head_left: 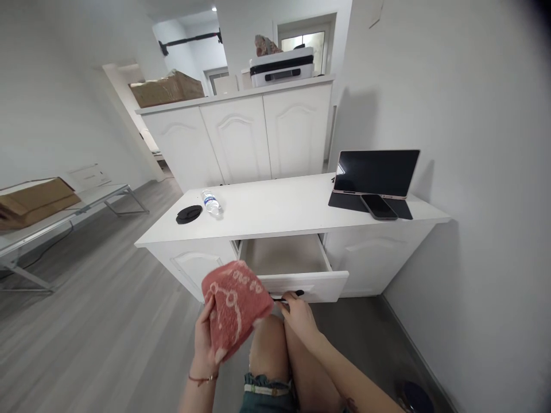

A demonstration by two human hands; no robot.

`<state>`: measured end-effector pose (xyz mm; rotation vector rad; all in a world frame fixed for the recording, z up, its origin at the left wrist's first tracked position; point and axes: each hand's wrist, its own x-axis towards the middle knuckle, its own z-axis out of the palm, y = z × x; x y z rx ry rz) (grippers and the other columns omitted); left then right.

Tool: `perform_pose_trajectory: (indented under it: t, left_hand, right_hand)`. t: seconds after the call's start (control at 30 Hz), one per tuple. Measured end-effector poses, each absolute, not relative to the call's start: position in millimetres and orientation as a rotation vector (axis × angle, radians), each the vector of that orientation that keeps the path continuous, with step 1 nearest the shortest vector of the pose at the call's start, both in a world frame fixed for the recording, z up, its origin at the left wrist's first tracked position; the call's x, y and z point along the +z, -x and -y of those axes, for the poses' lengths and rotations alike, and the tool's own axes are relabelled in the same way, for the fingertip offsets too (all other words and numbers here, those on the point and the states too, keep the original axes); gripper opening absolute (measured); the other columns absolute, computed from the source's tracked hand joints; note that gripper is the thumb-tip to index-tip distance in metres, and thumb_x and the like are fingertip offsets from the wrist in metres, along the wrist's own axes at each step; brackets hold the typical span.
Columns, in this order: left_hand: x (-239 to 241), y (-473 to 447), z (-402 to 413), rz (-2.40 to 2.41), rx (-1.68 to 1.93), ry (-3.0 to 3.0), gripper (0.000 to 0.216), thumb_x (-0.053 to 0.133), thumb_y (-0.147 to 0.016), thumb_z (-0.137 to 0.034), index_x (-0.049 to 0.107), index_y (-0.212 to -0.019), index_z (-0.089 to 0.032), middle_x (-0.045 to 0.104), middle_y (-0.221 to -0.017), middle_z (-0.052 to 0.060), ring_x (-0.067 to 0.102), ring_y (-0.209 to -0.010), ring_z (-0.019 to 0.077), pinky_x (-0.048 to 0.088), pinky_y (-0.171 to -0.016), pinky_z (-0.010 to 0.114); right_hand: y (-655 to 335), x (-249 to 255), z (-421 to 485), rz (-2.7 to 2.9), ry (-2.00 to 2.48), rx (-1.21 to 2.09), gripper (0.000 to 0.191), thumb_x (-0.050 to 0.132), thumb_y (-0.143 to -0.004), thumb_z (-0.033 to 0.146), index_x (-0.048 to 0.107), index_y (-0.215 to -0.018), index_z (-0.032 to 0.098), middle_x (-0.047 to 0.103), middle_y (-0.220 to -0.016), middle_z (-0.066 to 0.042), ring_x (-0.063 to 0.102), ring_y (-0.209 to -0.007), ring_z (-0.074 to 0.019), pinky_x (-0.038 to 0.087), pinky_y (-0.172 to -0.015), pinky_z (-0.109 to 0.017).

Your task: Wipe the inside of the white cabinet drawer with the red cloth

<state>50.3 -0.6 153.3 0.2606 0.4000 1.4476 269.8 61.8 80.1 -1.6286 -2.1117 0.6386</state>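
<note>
A folded pink towel (239, 304) with a pale pattern is held up by my left hand (205, 332), its thumb over the front. To the right, my right hand (297, 315) has its fingers curled at the black handle (299, 293) on the front of a white drawer (318, 284). The drawer stands pulled out of the white cabinet (379, 258), and the part of its inside that shows is bare. The towel hides the drawer's left front corner.
On the white top stand a water bottle (210, 202), a round black object (189, 214), a tablet (376, 173) on a dark cover and a phone (379, 207). Behind is a taller cabinet (236, 140). At left, a cardboard box (38, 201) sits on a bench. My knees are below the drawer.
</note>
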Motion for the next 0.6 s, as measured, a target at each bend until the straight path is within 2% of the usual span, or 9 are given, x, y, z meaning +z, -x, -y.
perform_pose_trajectory:
  t: [0.1, 0.27, 0.43, 0.6]
  left_hand:
    - [192, -63, -30, -0.510, 1.545, -0.253, 0.032, 0.039, -0.091, -0.016, 0.070, -0.096, -0.023, 0.074, -0.093, 0.002, 0.070, -0.084, 0.0166, 0.053, -0.085, 0.030]
    - [225, -90, -82, -0.845, 1.542, -0.314, 0.017, 0.054, -0.083, -0.017, 0.066, -0.096, -0.017, 0.074, -0.089, 0.006, 0.069, -0.081, 0.0204, 0.056, -0.076, 0.034]
    - [219, -105, -125, -1.108, 1.324, -0.409, 0.010, 0.062, -0.077, -0.017, 0.063, -0.086, -0.018, 0.071, -0.073, 0.003, 0.068, -0.065, 0.0179, 0.055, -0.064, 0.030]
    - [195, -101, -158, -1.395, 1.028, -0.758, 0.009, 0.060, -0.076, -0.023, 0.062, -0.085, -0.020, 0.069, -0.073, 0.004, 0.066, -0.066, 0.0179, 0.053, -0.064, 0.030]
  right_hand:
    - [-272, 80, -54, 2.113, 1.582, 0.688, 0.024, 0.044, -0.090, 0.034, 0.063, -0.098, 0.020, 0.066, -0.102, -0.007, 0.065, -0.086, -0.0210, 0.043, -0.070, -0.027]
    - [-278, 92, -39, 2.153, 1.578, 0.721, 0.026, 0.043, -0.091, 0.035, 0.063, -0.098, 0.020, 0.067, -0.102, -0.007, 0.065, -0.086, -0.0199, 0.043, -0.069, -0.026]
    - [-284, 112, -28, 2.195, 1.620, 0.734, 0.026, 0.044, -0.090, 0.036, 0.064, -0.100, 0.021, 0.068, -0.103, -0.006, 0.066, -0.086, -0.0218, 0.043, -0.069, -0.027]
    - [-286, 118, -25, 2.193, 1.604, 0.777, 0.027, 0.044, -0.090, 0.034, 0.065, -0.102, 0.021, 0.068, -0.108, -0.006, 0.066, -0.089, -0.0229, 0.044, -0.070, -0.028]
